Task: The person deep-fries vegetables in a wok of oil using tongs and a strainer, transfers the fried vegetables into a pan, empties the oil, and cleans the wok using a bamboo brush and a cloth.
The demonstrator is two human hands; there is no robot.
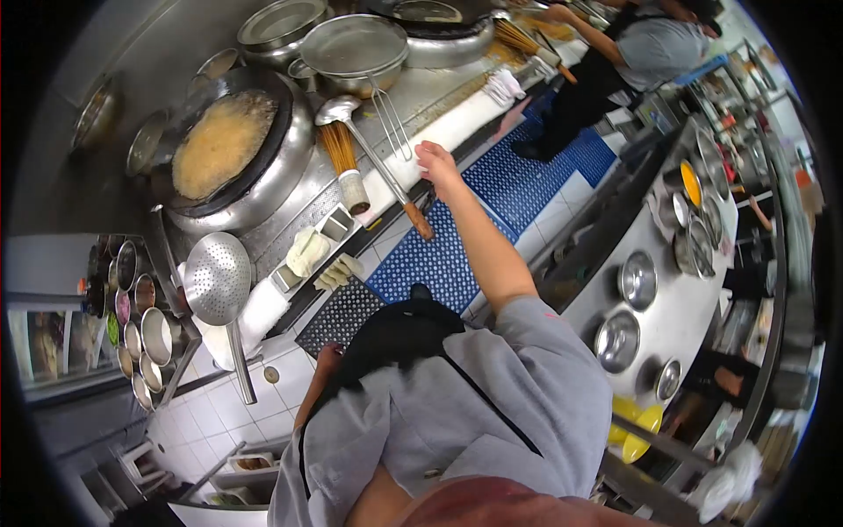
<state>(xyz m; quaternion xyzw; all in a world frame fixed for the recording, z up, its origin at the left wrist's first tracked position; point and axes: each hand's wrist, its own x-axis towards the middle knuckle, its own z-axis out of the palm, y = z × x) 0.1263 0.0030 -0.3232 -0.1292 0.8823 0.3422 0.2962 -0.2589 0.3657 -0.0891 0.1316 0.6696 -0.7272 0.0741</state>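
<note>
My right hand (435,165) is stretched forward over the range's front edge, its fingers loosely apart with nothing seen in them. Just left of its fingertips is the wire handle of a round mesh strainer (356,44), which rests over a pot. A ladle (378,156) with a wooden grip lies across the edge beside that hand, next to a bamboo wok brush (338,149). My left hand (329,353) hangs low by my apron, its fingers mostly hidden. Nearest to it are a folded cloth (335,272) and a perforated skimmer (218,279) with its handle jutting outward.
A wok (224,145) of bubbling, foamy liquid sits on the left burner. Blue mats (500,198) cover the tiled floor. A co-worker (654,53) stands farther along the range. Metal bowls (637,279) stand on the counter to the right; several ingredient containers (156,336) are at left.
</note>
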